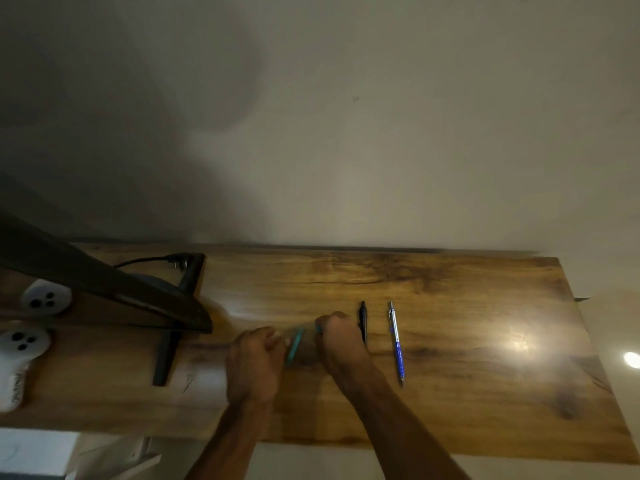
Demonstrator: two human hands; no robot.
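Grip: left hand (256, 355) pinches teal pen (294, 345), right hand (341, 337) curls round likely cap (318, 328) near desk (450, 306) front edge; keep axes aligned, avoiding black pen (363, 322).

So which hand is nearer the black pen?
Right. The right hand sits just left of the black pen, almost against it; the left hand is farther left, beyond the teal pen.
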